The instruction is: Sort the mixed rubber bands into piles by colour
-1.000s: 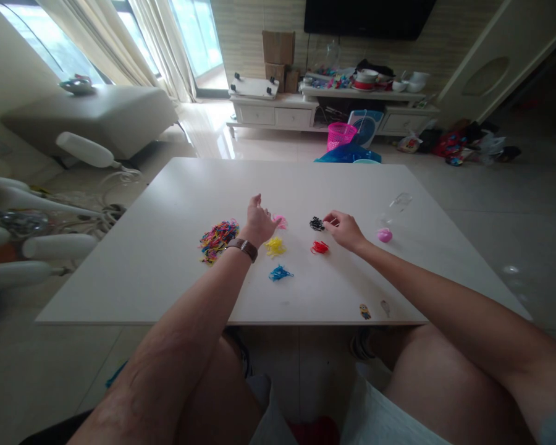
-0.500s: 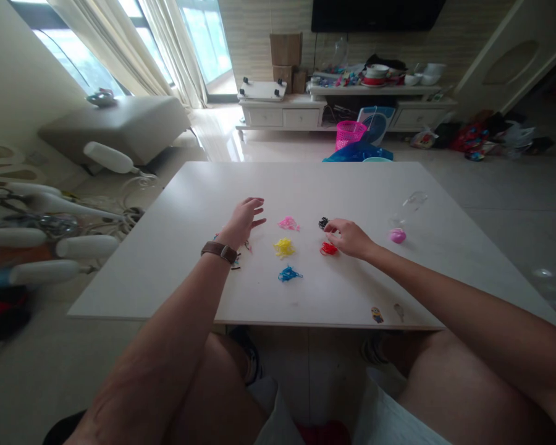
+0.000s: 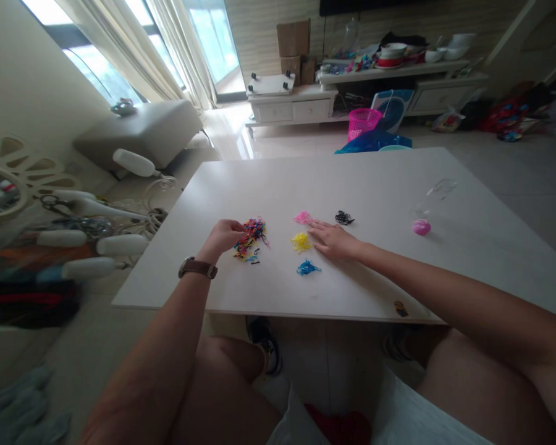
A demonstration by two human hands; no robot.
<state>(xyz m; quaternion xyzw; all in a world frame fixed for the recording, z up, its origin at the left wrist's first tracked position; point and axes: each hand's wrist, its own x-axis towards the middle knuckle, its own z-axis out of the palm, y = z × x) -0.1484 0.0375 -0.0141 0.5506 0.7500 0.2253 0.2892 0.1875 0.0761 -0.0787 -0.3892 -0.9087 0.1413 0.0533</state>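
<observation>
My left hand point(image 3: 226, 238), with a brown-strapped watch on the wrist, is at the left edge of a mixed pile of small coloured rubber bands point(image 3: 254, 231). Its fingers are drawn together at the pile; whatever they pinch is too small to make out. My right hand point(image 3: 334, 240) lies low over the table, fingers stretched toward the pink bands point(image 3: 303, 217) and beside the yellow bands point(image 3: 301, 241). Nearer me is a blue heap of bands point(image 3: 307, 267), and beyond the right hand a black heap point(image 3: 344, 217). The red heap is hidden by my right hand.
The white table point(image 3: 167, 278) carries a clear plastic container point(image 3: 438, 196) and a round pink object point(image 3: 421, 227) at the right, and a small sticker point(image 3: 400, 309) near the front edge. Past the far edge stands a pink basket point(image 3: 364, 123).
My left hand has moved back to the left side of the mixed pile, uncovering it. My right hand has shifted from the black and red heaps leftward to the pink and yellow ones. The view has turned slightly.
</observation>
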